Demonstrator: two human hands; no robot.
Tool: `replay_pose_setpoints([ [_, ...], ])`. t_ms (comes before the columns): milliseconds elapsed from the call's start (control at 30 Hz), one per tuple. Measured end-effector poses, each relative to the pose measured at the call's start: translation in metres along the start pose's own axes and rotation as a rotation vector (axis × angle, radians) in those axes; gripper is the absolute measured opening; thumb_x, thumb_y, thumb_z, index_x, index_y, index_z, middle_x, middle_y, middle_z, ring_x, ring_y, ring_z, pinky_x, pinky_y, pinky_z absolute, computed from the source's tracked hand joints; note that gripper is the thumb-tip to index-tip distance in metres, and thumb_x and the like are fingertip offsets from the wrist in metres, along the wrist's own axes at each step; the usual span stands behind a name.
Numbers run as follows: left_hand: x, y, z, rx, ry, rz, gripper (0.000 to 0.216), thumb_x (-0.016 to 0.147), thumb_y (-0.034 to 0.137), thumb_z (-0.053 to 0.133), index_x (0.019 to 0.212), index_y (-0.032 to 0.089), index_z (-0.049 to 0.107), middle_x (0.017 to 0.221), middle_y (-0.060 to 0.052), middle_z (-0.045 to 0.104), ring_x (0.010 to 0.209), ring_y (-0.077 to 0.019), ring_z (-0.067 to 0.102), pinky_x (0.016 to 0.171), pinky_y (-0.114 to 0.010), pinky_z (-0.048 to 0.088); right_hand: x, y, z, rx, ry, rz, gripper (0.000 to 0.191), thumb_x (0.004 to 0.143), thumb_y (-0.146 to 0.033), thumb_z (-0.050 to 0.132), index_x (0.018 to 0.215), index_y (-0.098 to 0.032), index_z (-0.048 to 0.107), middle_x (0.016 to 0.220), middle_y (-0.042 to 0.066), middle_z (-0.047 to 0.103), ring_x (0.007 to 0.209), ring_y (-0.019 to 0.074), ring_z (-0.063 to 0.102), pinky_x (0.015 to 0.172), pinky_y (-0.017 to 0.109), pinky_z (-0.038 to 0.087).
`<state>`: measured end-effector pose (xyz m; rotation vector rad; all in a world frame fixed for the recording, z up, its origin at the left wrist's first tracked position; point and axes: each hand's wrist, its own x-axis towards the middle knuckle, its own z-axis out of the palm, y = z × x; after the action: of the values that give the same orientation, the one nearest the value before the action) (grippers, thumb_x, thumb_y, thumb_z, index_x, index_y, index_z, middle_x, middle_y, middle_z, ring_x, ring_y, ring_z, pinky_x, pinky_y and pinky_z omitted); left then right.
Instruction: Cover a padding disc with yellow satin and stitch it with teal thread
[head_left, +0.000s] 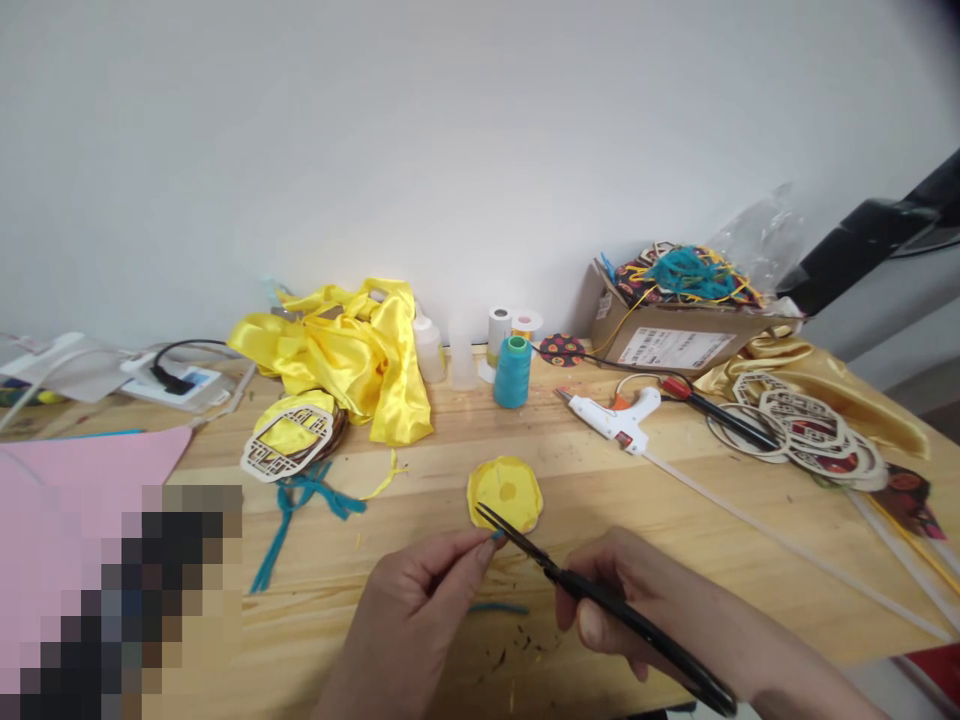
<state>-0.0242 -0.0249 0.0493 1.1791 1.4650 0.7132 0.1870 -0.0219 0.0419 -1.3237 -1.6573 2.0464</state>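
Note:
In the head view my left hand point(420, 605) is closed, with thumb and forefinger pinching a short teal cord point(498, 535); only its end shows. My right hand point(622, 570) grips black scissors point(637, 622). Their blades point up and left, close to the pinched cord, with the tips over the edge of a round yellow fabric-covered disc point(507, 485). That disc lies on the wooden table point(420, 490) just beyond my left fingertips and has a darker spot in its middle. Beneath the hands lies another teal cord piece point(499, 607), beside some dark scraps point(525, 640).
A teal thread cone point(513, 375) and a white glue gun point(619, 415) stand or lie behind. Yellow satin point(352, 350), wooden frames point(289, 445) and teal strips point(274, 540) are left. A filled cardboard box point(675, 335) and more wooden frames point(817, 430) are right.

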Motion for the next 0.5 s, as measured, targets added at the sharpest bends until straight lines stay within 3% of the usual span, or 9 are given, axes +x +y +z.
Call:
replay_pose_setpoints([
  [167, 0.001, -0.003, 0.000, 0.017, -0.035, -0.003, 0.022, 0.081, 0.034, 0.058, 0.093, 0.030, 0.076, 0.082, 0.002, 0.076, 0.081, -0.0215, 0.065, 0.072, -0.025, 0.047, 0.003, -0.003, 0.000, 0.025, -0.012, -0.002, 0.032, 0.075, -0.046, 0.062, 0.073, -0.015, 0.058, 0.057, -0.006, 0.034, 0.051, 0.0060, 0.028, 0.043, 0.019, 0.018],
  [400, 0.001, -0.004, -0.002, -0.059, -0.002, -0.041, 0.018, 0.078, 0.034, 0.062, 0.086, 0.027, 0.077, 0.075, 0.002, 0.073, 0.080, -0.0196, 0.063, 0.073, -0.024, 0.046, -0.008, -0.004, 0.003, -0.140, 0.095, -0.011, 0.018, 0.074, -0.028, 0.062, 0.062, -0.015, 0.060, 0.055, -0.006, 0.045, 0.054, 0.0068, 0.036, 0.047, 0.019, 0.023],
  [500, 0.003, -0.005, -0.004, -0.195, 0.073, -0.113, 0.021, 0.074, 0.039, 0.066, 0.085, 0.024, 0.077, 0.053, 0.004, 0.060, 0.058, -0.0130, 0.054, 0.056, -0.020, 0.042, -0.024, 0.002, -0.002, -0.372, 0.216, 0.060, 0.014, 0.073, -0.028, 0.061, 0.063, -0.017, 0.059, 0.057, -0.005, 0.055, 0.052, 0.0082, 0.043, 0.046, 0.019, 0.027],
])
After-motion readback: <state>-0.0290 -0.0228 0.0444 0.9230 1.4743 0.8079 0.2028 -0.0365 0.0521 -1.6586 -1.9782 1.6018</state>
